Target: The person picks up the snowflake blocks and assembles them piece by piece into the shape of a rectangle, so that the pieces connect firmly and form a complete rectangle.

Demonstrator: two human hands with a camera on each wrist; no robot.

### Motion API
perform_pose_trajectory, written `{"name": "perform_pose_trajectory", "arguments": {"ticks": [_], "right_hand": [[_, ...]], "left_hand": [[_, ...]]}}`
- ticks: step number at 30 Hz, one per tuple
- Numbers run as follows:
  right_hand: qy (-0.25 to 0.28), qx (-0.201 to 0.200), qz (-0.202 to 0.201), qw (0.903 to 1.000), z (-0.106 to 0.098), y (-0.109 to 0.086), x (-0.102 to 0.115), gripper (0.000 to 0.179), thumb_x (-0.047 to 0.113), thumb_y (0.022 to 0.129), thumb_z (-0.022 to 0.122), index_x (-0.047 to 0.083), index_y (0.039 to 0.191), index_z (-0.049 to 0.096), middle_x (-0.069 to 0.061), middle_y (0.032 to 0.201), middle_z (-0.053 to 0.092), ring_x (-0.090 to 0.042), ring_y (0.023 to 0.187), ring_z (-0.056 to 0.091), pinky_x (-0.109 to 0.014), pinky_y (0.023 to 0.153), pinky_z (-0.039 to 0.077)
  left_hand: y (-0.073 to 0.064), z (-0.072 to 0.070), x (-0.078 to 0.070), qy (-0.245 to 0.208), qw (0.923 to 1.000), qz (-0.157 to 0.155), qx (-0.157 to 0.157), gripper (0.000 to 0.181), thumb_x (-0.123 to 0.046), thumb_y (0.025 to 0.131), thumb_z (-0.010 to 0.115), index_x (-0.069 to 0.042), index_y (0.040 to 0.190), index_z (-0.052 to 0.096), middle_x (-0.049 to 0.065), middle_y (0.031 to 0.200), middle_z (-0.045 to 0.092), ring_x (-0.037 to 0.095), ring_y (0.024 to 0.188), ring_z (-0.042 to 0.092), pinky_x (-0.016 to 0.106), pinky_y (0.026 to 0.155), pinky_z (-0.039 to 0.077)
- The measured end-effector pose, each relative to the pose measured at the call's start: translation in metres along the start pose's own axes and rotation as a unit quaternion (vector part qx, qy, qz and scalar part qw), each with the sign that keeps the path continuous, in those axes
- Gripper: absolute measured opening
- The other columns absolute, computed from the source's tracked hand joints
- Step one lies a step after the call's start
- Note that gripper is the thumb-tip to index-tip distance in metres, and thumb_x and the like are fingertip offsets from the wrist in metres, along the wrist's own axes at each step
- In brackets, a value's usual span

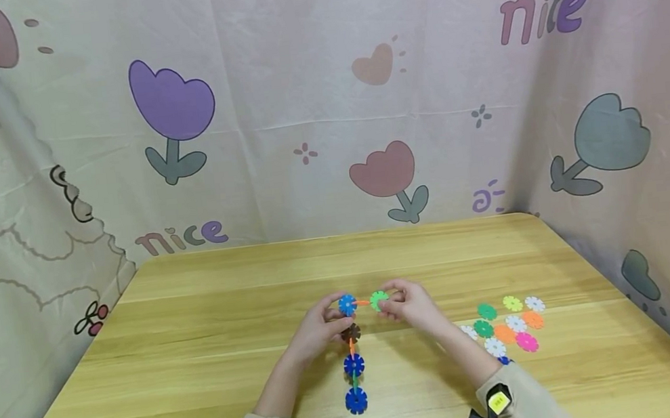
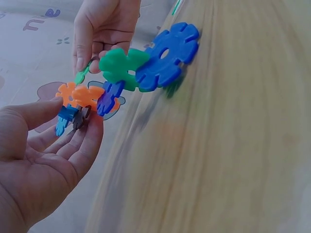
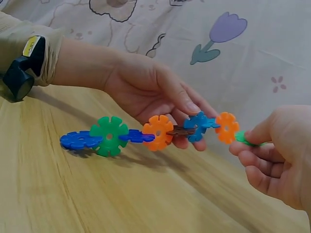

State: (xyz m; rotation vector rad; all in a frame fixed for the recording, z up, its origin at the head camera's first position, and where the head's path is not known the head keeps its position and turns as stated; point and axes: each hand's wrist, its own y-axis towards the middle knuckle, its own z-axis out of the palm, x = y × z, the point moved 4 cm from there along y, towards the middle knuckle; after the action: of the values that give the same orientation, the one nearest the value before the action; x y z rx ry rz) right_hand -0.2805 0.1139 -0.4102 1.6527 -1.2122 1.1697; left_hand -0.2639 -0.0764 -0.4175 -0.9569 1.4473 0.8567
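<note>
A chain of flat, notched plastic snowflake discs hangs between the two hands, bent at a corner. Its long arm runs toward the person and ends in a dark blue disc (image 1: 356, 401), with a green disc (image 3: 109, 136) slotted into it. My left hand (image 1: 316, 330) grips the chain at the corner, around the light blue disc (image 1: 348, 304) and the brown disc (image 2: 81, 118). From that corner an orange disc (image 3: 227, 127) reaches toward the right. At its far side my right hand (image 1: 417, 307) pinches a light green disc (image 1: 376, 299) between thumb and fingers, right against the orange one.
Loose snowflake discs lie flat on the wooden table (image 1: 218, 385) to the right, among them a pink disc (image 1: 527, 342), a yellow disc (image 1: 512, 303) and several white ones. The right forearm passes over the group's near edge. A printed curtain (image 1: 275, 106) encloses the back and sides.
</note>
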Motion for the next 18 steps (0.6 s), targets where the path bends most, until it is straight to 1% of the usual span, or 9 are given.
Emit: {"name": "perform_pose_trajectory", "arguments": {"ticks": [5,9,14,18], "right_hand": [[0.008,-0.010,0.018,0.9998,0.003,0.000,-0.003,0.033,0.001,0.085,0.062,-0.008,0.116,0.053,-0.019,0.080,0.066,-0.027,0.068,0.064,-0.028,0.056,0.052],[0.016,-0.017,0.023,0.9995,0.006,-0.001,-0.004,0.034,0.001,0.085,0.062,-0.007,0.117,0.053,-0.017,0.078,0.066,-0.027,0.068,0.063,-0.031,0.059,0.053],[0.021,-0.033,0.012,0.9992,0.010,-0.003,-0.001,0.031,-0.002,0.084,0.063,-0.007,0.114,0.055,-0.013,0.073,0.065,-0.030,0.067,0.063,-0.035,0.060,0.055],[0.015,-0.042,-0.006,0.9990,0.012,-0.006,0.003,0.027,-0.004,0.084,0.062,-0.007,0.110,0.056,-0.012,0.070,0.064,-0.033,0.066,0.062,-0.036,0.057,0.054]], "left_hand": [[-0.001,0.002,-0.001,-0.007,1.0000,0.000,0.004,0.054,-0.008,0.092,0.056,0.000,0.140,0.032,0.028,0.108,0.057,0.024,0.088,0.062,0.038,0.073,0.053],[-0.001,0.002,-0.001,-0.011,0.9999,0.003,0.010,0.055,-0.007,0.092,0.056,0.002,0.140,0.032,0.029,0.109,0.057,0.025,0.089,0.062,0.039,0.072,0.053],[-0.001,0.002,-0.002,-0.010,0.9999,0.004,0.009,0.054,-0.002,0.091,0.055,0.004,0.139,0.030,0.030,0.108,0.058,0.027,0.086,0.064,0.039,0.072,0.053],[-0.002,0.002,-0.004,0.000,0.9999,0.006,0.010,0.054,-0.001,0.090,0.055,0.004,0.138,0.032,0.029,0.106,0.059,0.028,0.084,0.065,0.039,0.072,0.054]]}}
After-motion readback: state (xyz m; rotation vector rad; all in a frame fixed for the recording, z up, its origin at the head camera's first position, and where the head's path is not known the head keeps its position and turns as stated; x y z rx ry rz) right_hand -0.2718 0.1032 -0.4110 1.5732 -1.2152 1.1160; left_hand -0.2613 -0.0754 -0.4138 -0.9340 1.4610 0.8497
